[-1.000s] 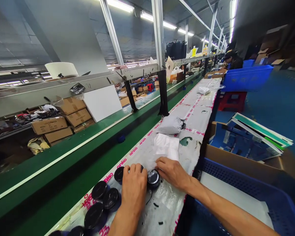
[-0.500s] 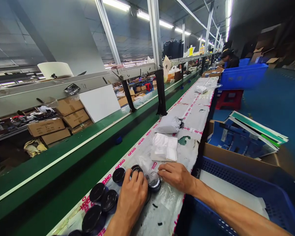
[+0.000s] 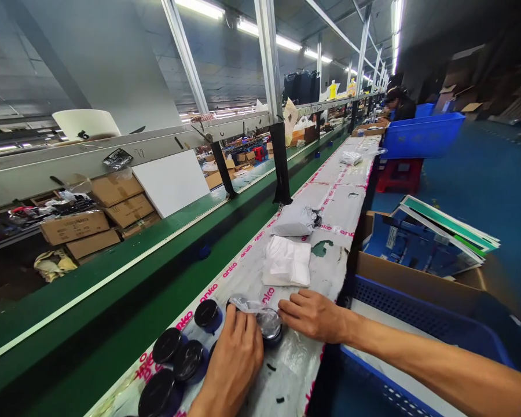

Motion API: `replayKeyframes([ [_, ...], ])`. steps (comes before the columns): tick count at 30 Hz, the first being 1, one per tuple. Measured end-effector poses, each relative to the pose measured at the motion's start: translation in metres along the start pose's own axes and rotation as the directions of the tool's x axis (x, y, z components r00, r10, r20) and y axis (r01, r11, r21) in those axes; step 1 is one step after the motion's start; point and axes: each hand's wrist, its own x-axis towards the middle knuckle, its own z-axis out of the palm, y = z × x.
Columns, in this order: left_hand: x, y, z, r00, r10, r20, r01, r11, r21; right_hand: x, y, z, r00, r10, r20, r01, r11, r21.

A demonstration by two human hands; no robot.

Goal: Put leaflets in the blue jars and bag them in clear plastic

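Both hands are over a bench strip covered in white film with pink lettering. My left hand [image 3: 242, 347] has its fingers bent together at the near edge of a clear plastic film [image 3: 245, 303]; the fingertips are partly hidden. The film lies over a dark round jar and reaches toward a second jar [image 3: 269, 324] with a shiny top. My right hand [image 3: 309, 315] has curled fingers at that second jar's right side, seemingly pinching the film. Several dark-lidded jars [image 3: 190, 360] stand left of my left hand. A stack of white sheets [image 3: 287, 262] lies beyond the hands.
Behind the sheets lies a white plastic bag [image 3: 293, 221]. A green conveyor [image 3: 165, 278] runs along the left. At right are a blue basket [image 3: 425, 310] and a carton with blue and green boards [image 3: 434, 237]. A person [image 3: 402, 105] is far back near a blue bin [image 3: 423, 136].
The clear film has shifted left and now lies flatter over the jar by my left fingers. My left hand has moved slightly down and right. The whole view has shifted a little.
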Motion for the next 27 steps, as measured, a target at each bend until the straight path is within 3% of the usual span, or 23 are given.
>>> replayKeyframes([
  [10,-0.011,0.016,0.004,1.0,0.021,-0.012,-0.021,0.998,0.053,-0.006,-0.006,-0.009,0.998,-0.042,0.049,0.043,0.999,-0.02],
  [15,-0.019,0.031,0.007,0.995,0.075,0.064,-0.078,0.996,0.05,-0.005,-0.009,-0.011,0.979,-0.072,0.19,0.072,0.997,0.009],
  [19,-0.018,0.033,0.012,0.994,0.035,0.106,-0.035,0.999,-0.001,0.002,-0.011,-0.015,0.955,-0.085,0.282,0.087,0.996,0.008],
  [21,-0.012,0.03,0.014,0.982,-0.019,0.19,0.038,0.994,-0.1,0.005,-0.012,-0.015,0.945,-0.094,0.313,0.085,0.995,0.042],
  [24,0.001,0.02,0.012,0.926,-0.115,0.359,0.212,0.947,-0.243,0.009,-0.015,-0.011,0.94,-0.017,0.342,-0.04,0.986,0.159],
  [27,0.015,0.009,0.007,0.871,-0.218,0.439,0.356,0.897,-0.261,0.012,-0.018,-0.011,0.905,0.195,0.379,-0.324,0.892,0.315],
])
